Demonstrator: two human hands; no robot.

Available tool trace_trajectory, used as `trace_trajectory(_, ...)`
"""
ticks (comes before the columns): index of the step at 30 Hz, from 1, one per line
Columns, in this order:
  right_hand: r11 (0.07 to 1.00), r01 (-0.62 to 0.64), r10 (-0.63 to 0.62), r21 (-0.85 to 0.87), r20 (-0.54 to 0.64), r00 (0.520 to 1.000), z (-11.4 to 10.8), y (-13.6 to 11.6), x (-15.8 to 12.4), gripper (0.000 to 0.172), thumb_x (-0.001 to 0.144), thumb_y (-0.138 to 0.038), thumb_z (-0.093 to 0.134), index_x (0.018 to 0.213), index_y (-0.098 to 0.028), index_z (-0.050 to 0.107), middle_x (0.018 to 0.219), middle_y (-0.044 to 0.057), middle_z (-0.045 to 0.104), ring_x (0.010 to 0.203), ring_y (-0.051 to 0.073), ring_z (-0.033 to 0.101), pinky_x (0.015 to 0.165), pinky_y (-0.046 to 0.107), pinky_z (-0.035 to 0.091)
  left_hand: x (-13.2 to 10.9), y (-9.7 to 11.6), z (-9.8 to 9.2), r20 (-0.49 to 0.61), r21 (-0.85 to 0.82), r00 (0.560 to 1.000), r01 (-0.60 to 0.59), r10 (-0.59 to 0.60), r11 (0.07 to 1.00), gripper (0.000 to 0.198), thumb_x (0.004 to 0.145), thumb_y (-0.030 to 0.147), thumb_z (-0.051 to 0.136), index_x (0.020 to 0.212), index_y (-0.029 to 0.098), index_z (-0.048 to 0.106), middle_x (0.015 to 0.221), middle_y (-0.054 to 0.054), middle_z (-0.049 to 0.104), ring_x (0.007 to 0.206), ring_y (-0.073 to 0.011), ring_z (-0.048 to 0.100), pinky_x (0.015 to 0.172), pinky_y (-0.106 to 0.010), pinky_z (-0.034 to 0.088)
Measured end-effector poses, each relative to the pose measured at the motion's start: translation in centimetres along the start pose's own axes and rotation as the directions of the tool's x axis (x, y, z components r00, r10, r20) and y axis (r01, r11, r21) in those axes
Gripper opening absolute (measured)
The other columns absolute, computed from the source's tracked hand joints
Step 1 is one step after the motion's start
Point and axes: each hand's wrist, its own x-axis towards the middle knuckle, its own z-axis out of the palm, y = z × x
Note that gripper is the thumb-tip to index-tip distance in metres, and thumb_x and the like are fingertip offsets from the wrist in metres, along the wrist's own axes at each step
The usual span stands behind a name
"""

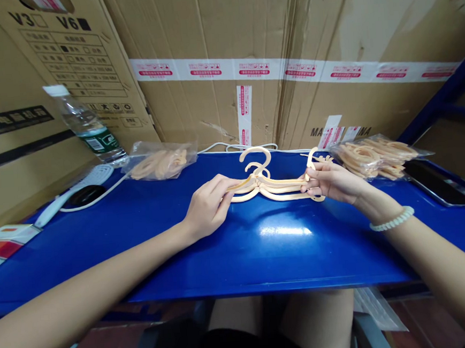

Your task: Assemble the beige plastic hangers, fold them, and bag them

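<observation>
Nearest, the blue surface (239, 259) is stretching below both arms. Over its middle, the left hand (208, 204) is pinching one end of the cream hangers (258, 181), the right hand (333, 181) holding the other. Their hooks are sitting unevenly; a loosening grip could set them slipping apart. Beyond, a clear bag (376, 154) is lying rightward.

Hangers (259, 182) over mid counter (164, 276), between left hand (208, 205) and right hand (335, 182). Left bag (159, 163) behind-left of left hand. Bottle (96, 136) just left of that bag. Brush (93, 177) before bottle; small box (5, 246) at brush's handle end, far left. Right bag (376, 154) behind-right of right hand; flat device (445, 184) right, nearer front. Cardboard (207, 109) along back and left.
</observation>
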Motion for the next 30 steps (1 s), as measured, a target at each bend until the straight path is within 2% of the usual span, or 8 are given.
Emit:
trace_trajectory(3,0.999,-0.025,0.025,0.023,-0.018,1.000,0.3,-0.1,0.0,0.020,0.085,-0.020,0.078,0.077,-0.017,0.060,0.074,0.005,0.067,0.066,0.016,0.072,0.057,0.021,0.062,-0.1,0.0,0.0,-0.004,-0.003,1.000,-0.005,0.005,1.000,0.027,0.101,0.016,0.045,0.121,0.017,0.063,0.114,-0.011,0.070,0.103,-0.0227,0.067,0.089,-0.037,0.054)
trace_trajectory(6,1.000,-0.013,0.013,0.016,-0.029,0.999,0.4,-0.1,-0.1,0.022,0.086,-0.020,0.078,0.078,-0.017,0.057,0.073,0.005,0.067,0.066,0.016,0.072,0.057,0.020,0.061,-0.1,0.1,0.0,0.004,-0.011,1.000,-0.013,0.013,1.000,0.027,0.101,0.016,0.044,0.122,0.017,0.063,0.116,-0.011,0.070,0.104,-0.0229,0.067,0.089,-0.038,0.054)
trace_trajectory(17,0.974,0.224,-0.227,-0.037,-0.139,0.964,1.4,0.7,0.0,0.038,0.074,-0.034,0.090,0.077,-0.018,0.056,0.068,0.002,0.068,0.059,0.014,0.069,0.057,0.021,0.061,0.0,0.1,0.0,0.015,-0.042,1.000,-0.015,0.015,0.999,0.029,0.101,0.012,0.044,0.124,0.016,0.061,0.115,-0.011,0.069,0.107,-0.0224,0.065,0.093,-0.036,0.052)
trace_trajectory(22,0.935,0.336,-0.351,-0.110,-0.180,0.919,1.8,0.8,-0.3,0.048,0.069,-0.046,0.092,0.078,-0.020,0.053,0.067,0.001,0.068,0.057,0.015,0.069,0.057,0.024,0.060,0.2,0.6,-0.1,0.006,-0.049,1.000,0.017,-0.017,0.999,0.027,0.101,0.012,0.043,0.120,0.014,0.062,0.111,-0.011,0.069,0.101,-0.0209,0.064,0.089,-0.033,0.053)
trace_trajectory(25,0.896,0.413,-0.440,-0.161,-0.212,0.872,2.1,0.9,-0.3,0.050,0.069,-0.052,0.090,0.080,-0.020,0.053,0.067,0.000,0.068,0.058,0.016,0.069,0.059,0.026,0.060,0.3,0.8,-0.1,0.012,-0.069,0.998,0.059,-0.059,0.996,0.026,0.101,0.013,0.044,0.119,0.015,0.062,0.109,-0.010,0.068,0.099,-0.0200,0.065,0.087,-0.032,0.053)
trace_trajectory(28,0.836,0.522,-0.548,-0.168,-0.243,0.800,2.5,0.8,-0.3,0.046,0.072,-0.050,0.089,0.089,-0.022,0.056,0.075,-0.002,0.069,0.059,0.014,0.067,0.059,0.027,0.059,0.3,0.9,0.1,-0.012,-0.067,0.995,0.101,-0.102,0.993,0.023,0.098,0.017,0.053,0.120,0.016,0.061,0.103,-0.008,0.067,0.091,-0.0184,0.065,0.081,-0.030,0.054)
trace_trajectory(30,0.813,0.562,-0.583,-0.154,-0.227,0.780,2.5,0.4,-0.4,0.045,0.073,-0.046,0.089,0.099,-0.024,0.060,0.086,-0.002,0.070,0.054,0.011,0.062,0.053,0.026,0.055,0.5,0.8,0.1,-0.027,-0.055,0.994,0.102,-0.103,0.993,0.022,0.096,0.018,0.057,0.117,0.017,0.061,0.099,-0.005,0.065,0.087,-0.0172,0.064,0.079,-0.029,0.053)
